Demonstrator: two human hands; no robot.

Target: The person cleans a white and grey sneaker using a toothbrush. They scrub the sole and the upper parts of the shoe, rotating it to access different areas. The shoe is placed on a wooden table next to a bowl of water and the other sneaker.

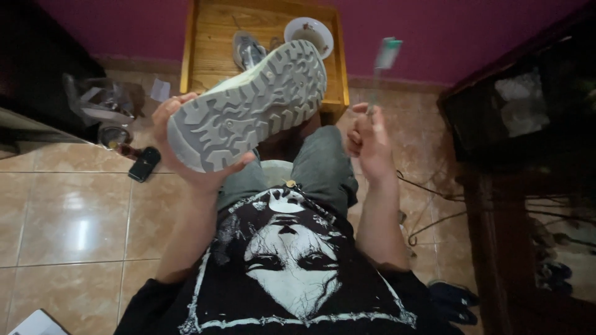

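My left hand (186,146) is clamped on the shoe (248,102), sole up toward me; my right hand (367,144) grips the toothbrush (382,68) just beside it. I judge scrubbing is underway: next, bristles must meet the tread.

Wooden tray (205,37) w/ white bowl (308,32); black phone (144,164) on tiled floor (68,217).

A tan tiled floor (74,217) fills the lower left of the frame, with a black phone (144,164) lying on it. At the top centre, a wooden tray (214,37) carries 1 white bowl (308,32) and 1 grey shoe (246,48).
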